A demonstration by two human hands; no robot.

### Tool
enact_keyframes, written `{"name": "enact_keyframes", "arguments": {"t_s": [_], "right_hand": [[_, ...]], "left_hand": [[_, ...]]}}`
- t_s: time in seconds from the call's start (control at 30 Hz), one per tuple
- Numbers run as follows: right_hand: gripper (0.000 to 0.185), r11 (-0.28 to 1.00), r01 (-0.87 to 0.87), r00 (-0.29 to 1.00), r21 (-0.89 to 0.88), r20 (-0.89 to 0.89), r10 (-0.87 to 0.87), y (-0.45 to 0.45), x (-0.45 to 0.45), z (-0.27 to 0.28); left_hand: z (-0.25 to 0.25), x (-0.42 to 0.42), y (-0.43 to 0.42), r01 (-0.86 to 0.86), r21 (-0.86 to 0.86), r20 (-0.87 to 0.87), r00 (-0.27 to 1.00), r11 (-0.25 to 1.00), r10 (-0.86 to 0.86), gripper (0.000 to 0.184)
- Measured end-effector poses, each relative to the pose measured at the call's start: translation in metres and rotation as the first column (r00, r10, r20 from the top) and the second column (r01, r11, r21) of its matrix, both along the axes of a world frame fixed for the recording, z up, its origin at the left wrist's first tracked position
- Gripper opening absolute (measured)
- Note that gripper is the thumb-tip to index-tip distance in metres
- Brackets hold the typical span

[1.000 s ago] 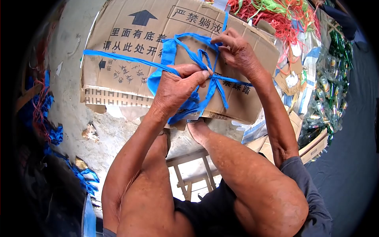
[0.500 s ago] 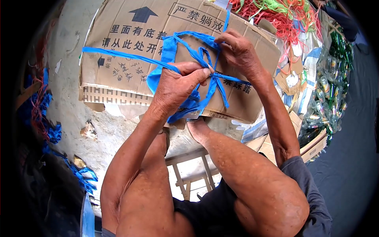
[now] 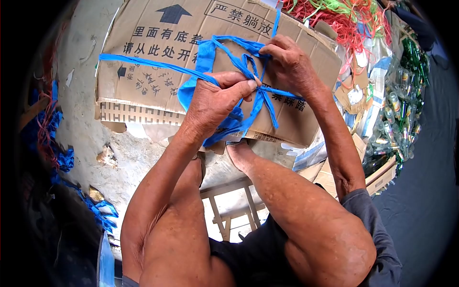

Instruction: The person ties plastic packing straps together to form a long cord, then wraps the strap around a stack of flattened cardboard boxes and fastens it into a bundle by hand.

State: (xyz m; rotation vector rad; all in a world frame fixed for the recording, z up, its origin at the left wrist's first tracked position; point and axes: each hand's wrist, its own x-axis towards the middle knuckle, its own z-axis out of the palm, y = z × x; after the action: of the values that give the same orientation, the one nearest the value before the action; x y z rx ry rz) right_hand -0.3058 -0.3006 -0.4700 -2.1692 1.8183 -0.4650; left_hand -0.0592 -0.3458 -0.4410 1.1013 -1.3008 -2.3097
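Observation:
Flattened cardboard (image 3: 158, 43) with printed characters lies stacked in front of me, crossed by a blue strip (image 3: 153, 66). The strip meets in a knot with loops near the middle of the top sheet. My left hand (image 3: 222, 95) pinches the blue strip at the knot between thumb and index finger. Up and to the right, my right hand (image 3: 289, 62) has its fingers closed on a blue length that arches over from the left. A loose blue tail hangs below the knot.
Red and green plastic strands (image 3: 339, 28) are heaped at the top right. Glass bottles (image 3: 399, 105) lie at the right beside a cardboard strip (image 3: 381, 176). A wooden stool frame (image 3: 229, 205) shows between my legs. Blue scraps (image 3: 103, 210) are on the floor at the left.
My right hand has shifted slightly right along with the blue strip. My left hand keeps its pinch at the knot.

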Motion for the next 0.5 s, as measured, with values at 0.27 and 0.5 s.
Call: {"name": "enact_keyframes", "arguments": {"t_s": [0.27, 0.5], "right_hand": [[0.025, 0.954, -0.251, 0.921, 0.168, -0.263, 0.288, -0.020, -0.019, 0.011], [0.026, 0.898, -0.363, 0.879, 0.249, -0.229, 0.419, -0.032, -0.024, 0.016]], "left_hand": [[0.001, 0.000, 0.000, -0.011, 0.009, -0.010, 1.000, 1.000, 0.011, 0.020], [-0.002, 0.001, 0.000, -0.008, 0.018, -0.005, 1.000, 1.000, 0.008, 0.020]]}}
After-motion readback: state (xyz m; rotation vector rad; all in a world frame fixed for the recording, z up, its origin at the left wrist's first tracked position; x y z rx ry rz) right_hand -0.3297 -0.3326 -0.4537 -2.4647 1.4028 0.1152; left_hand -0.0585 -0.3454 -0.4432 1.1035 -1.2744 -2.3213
